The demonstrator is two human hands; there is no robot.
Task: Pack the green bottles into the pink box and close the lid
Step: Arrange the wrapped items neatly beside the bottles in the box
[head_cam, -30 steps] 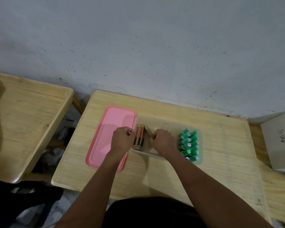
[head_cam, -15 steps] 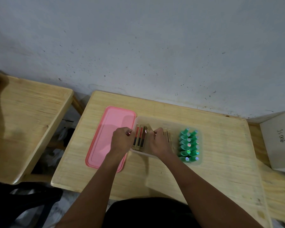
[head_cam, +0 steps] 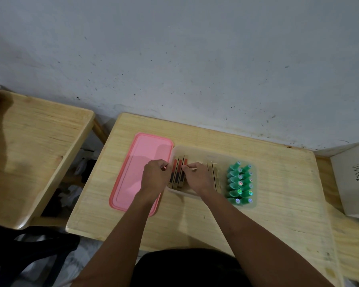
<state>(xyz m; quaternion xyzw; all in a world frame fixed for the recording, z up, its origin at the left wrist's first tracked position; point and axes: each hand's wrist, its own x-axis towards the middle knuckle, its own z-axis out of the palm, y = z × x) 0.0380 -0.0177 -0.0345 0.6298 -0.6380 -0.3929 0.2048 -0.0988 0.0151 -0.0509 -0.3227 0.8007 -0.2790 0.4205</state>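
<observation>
A clear plastic box [head_cam: 205, 152] lies across the table. Several green bottles [head_cam: 239, 183] are packed in two rows at its right end. Flat tan and red cartons [head_cam: 177, 172] stand on edge in its left end, with more tan ones [head_cam: 215, 175] further right. The pink lid [head_cam: 141, 162] lies flat on the table, left of the box. My left hand [head_cam: 155, 177] pinches the box's left rim beside the first carton. My right hand [head_cam: 197, 179] is inside the box, its fingers closed on a carton pressed against the red ones.
The table [head_cam: 278, 183] stands against a grey wall. A second wooden table [head_cam: 29, 152] stands to the left across a gap. A white cardboard box [head_cam: 352, 177] with handwriting sits at the right edge. Dark bags lie on the floor at the lower left.
My right hand moved left inside the box. The carton it held tilted now stands pressed against the red ones. My left hand stayed at the box's left rim.
</observation>
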